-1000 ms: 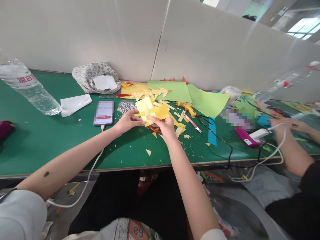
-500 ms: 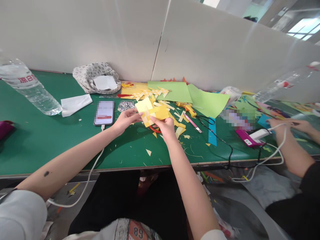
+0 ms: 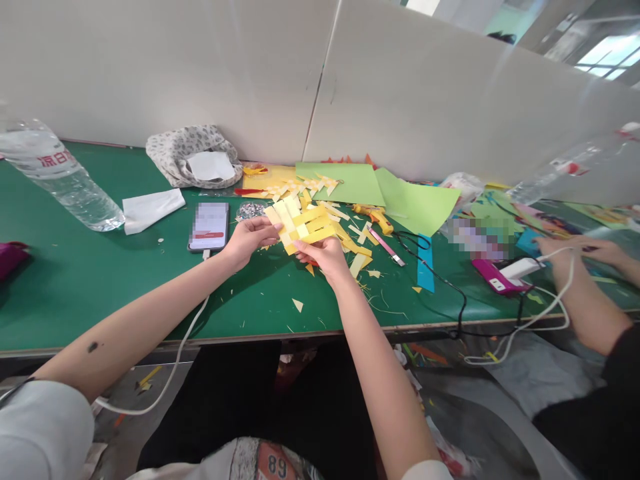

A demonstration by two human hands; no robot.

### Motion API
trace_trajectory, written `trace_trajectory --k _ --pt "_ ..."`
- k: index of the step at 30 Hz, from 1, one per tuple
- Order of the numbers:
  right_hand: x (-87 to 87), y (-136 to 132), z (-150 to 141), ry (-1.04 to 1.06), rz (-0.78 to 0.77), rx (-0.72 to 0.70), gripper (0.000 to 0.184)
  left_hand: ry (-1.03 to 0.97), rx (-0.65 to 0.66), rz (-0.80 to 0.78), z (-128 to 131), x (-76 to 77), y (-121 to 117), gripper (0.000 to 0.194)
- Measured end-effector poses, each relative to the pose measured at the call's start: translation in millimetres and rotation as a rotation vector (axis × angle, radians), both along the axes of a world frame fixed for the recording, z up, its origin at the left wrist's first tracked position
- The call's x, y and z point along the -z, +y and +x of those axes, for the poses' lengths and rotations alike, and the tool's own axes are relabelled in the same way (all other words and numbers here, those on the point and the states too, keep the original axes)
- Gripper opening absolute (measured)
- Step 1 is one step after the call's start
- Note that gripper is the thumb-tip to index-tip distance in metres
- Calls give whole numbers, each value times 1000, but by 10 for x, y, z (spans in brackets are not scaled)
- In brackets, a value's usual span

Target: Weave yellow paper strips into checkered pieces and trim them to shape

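Observation:
A mat woven from pale and deep yellow paper strips (image 3: 299,225) is held just above the green table (image 3: 75,280). My left hand (image 3: 249,238) pinches its left edge with thumb and fingers. My right hand (image 3: 324,253) grips its lower right corner from below. Loose yellow strips and scraps (image 3: 358,248) lie under and around the mat. A phone (image 3: 209,225) on a white cable lies just left of my left hand.
Green paper sheets (image 3: 395,193), a yellow glue gun (image 3: 373,215), a blue strip (image 3: 425,267) and a black cable lie to the right. A water bottle (image 3: 55,177), white tissue (image 3: 150,207) and a patterned cloth bag (image 3: 193,157) sit left. Another person's hands (image 3: 580,257) hold a white cable at right.
The woven mat has turned and tilted in my hands, so its strips now fan toward the upper left. Both hands stay in nearly the same place.

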State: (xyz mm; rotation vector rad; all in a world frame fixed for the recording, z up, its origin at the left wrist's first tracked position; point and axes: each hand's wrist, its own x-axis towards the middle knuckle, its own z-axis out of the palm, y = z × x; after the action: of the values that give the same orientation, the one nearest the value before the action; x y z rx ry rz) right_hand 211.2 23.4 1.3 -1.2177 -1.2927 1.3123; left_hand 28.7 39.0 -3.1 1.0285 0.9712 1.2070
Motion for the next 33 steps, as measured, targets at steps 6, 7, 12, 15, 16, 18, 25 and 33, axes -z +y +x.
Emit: trace_trajectory --k 6,7,12,15,16,18,25,33 --pt "32 5 -17 -4 58 91 37 -185 129 -112 13 -14 -6 17" --pt "39 7 -17 -11 73 83 37 -202 145 -133 14 -11 -2 16" --pt "65 13 -7 -39 111 52 34 -245 160 -199 16 5 14 10" --pt "67 13 -4 -39 117 53 32 -238 158 -202 22 -6 8 10" --pt "65 12 -4 -40 119 52 32 -237 157 -203 24 -11 4 10" --pt "60 10 -6 -39 123 50 32 -236 153 -203 28 -19 -2 11" --pt "48 5 -12 -33 112 60 31 -234 180 -167 25 -6 5 12" --pt "52 12 1 -44 76 50 35 -215 188 -88 5 -28 -15 19"
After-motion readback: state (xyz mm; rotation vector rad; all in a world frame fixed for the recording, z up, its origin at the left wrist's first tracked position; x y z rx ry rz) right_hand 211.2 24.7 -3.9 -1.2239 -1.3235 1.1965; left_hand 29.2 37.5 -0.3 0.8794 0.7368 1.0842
